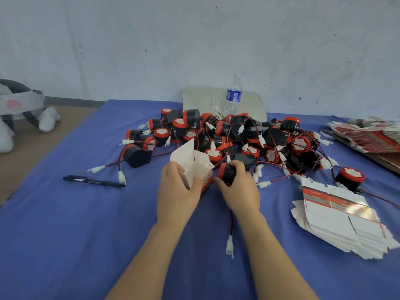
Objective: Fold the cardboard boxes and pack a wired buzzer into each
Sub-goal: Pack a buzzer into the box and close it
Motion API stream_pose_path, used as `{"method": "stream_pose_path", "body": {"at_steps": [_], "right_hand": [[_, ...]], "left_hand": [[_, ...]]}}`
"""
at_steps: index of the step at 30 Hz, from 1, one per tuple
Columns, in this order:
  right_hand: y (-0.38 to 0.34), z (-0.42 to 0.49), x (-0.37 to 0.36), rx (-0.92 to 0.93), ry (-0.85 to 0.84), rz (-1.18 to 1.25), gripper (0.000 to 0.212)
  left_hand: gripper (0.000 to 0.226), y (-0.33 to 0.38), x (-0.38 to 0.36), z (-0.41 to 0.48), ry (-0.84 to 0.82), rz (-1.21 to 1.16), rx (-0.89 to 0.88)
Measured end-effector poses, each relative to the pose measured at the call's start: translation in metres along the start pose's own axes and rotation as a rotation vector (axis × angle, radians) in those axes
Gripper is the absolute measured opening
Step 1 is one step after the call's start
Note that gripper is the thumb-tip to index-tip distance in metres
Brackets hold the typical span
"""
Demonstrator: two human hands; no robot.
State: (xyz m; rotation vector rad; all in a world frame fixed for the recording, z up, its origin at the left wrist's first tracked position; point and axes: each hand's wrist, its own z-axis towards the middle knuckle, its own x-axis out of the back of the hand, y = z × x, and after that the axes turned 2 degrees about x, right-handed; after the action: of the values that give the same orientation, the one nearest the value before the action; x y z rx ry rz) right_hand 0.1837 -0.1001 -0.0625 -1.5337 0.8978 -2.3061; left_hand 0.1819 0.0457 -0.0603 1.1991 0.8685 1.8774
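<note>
My left hand (176,191) grips a small white cardboard box (192,163) with a red printed side; its top flaps stand open. Just right of the box, my right hand (239,187) holds a black and red wired buzzer (226,173). The buzzer's red and black wire hangs below my right wrist and ends in a white connector (229,245) lying on the cloth. A big pile of buzzers (233,135) with tangled wires lies behind my hands. A stack of flat unfolded boxes (342,221) sits at the right.
A blue cloth (75,234) covers the table. A black pen (93,181) lies at the left. A water bottle (233,94) stands before a white board at the back. More flat boxes (368,135) lie far right. A plush toy (19,109) sits far left.
</note>
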Motion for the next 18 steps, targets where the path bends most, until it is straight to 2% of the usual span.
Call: {"method": "stream_pose_path", "body": {"at_steps": [2, 4, 6, 8, 10, 12, 13, 14, 16, 18], "right_hand": [[0.001, 0.001, -0.002, -0.036, 0.085, 0.101, 0.051], [0.003, 0.001, 0.003, -0.145, 0.177, 0.32, 0.038], [0.004, 0.003, 0.014, -0.274, 0.267, 0.658, 0.027], [0.0, 0.005, 0.034, -0.295, 0.329, 1.088, 0.024], [-0.006, 0.008, 0.057, -0.166, 0.256, 1.432, 0.028], [-0.017, 0.006, 0.072, -0.055, 0.043, 1.695, 0.034], [-0.026, 0.003, 0.074, -0.047, -0.087, 1.689, 0.034], [-0.034, -0.001, 0.073, -0.054, -0.189, 1.543, 0.034], [-0.047, -0.008, 0.062, -0.005, -0.265, 0.973, 0.035], [-0.052, -0.014, 0.049, 0.124, -0.194, 0.479, 0.03]], "left_hand": [[0.026, 0.0, 0.001, 0.002, -0.035, -0.04, 0.033], [0.039, -0.001, 0.002, 0.004, -0.086, -0.05, 0.024], [0.046, -0.003, 0.003, 0.006, -0.14, -0.033, 0.01], [0.05, -0.005, 0.004, 0.007, -0.196, -0.017, -0.011], [0.052, -0.007, 0.003, 0.008, -0.242, -0.013, -0.033], [0.052, -0.007, 0.002, 0.007, -0.282, -0.035, -0.046], [0.052, -0.007, 0.001, 0.006, -0.301, -0.044, -0.048], [0.053, -0.006, 0.0, 0.005, -0.317, -0.057, -0.049], [0.054, -0.005, -0.001, 0.004, -0.337, -0.125, -0.072], [0.056, -0.003, 0.001, 0.003, -0.331, -0.207, -0.092]]}}
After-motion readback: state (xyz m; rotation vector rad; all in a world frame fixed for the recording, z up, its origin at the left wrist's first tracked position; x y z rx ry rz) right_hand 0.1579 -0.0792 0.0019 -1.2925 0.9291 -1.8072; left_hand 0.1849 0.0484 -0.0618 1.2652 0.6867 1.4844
